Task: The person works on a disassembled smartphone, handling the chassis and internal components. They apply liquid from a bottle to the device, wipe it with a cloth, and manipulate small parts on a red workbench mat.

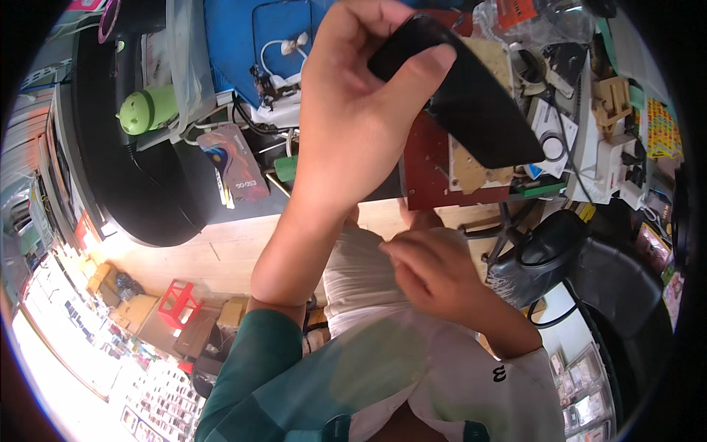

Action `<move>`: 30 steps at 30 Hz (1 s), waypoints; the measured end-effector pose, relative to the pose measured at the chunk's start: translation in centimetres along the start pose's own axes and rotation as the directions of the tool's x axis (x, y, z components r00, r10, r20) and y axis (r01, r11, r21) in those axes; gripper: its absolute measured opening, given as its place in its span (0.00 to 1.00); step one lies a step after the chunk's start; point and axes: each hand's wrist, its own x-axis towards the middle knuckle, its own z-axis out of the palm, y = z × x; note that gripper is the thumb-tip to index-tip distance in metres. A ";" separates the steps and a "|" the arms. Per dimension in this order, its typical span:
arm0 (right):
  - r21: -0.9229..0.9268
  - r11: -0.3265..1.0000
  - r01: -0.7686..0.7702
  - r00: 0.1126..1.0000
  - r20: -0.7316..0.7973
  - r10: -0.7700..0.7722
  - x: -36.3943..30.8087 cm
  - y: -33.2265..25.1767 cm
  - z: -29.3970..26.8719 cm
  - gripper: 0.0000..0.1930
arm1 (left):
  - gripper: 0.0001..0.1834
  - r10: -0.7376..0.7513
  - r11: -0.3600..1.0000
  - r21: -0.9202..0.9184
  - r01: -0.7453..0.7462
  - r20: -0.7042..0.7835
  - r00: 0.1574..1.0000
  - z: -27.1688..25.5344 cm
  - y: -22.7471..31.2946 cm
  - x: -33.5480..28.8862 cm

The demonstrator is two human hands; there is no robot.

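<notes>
My left hand (361, 110) is raised over the workbench, its fingers and thumb closed around one end of a flat black phone (486, 110). The phone is tilted, its far end pointing down to the right. Beneath it lie a dark red board (427, 177) and a worn beige plate (471, 166), both partly covered. Close to my body, over my lap, my right hand (434, 269) is curled with thumb and fingertips together. Anything between those fingers is too small or hidden to make out. It is apart from the phone.
Left of my left hand are a patterned card (236, 166), a green figure-shaped item (147, 109) and white cables (276, 51) on a blue mat (228, 37). Tools and parts crowd the right. A black chair (589, 258) stands right; a red stool (179, 303) stands lower left.
</notes>
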 end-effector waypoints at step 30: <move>0.394 0.520 -0.758 0.627 0.225 0.745 -10.1 25.3 33.5 0.09 | 0.19 0.602 0.573 0.769 -0.284 -0.160 0.783 -16.1 -6.8 -28.4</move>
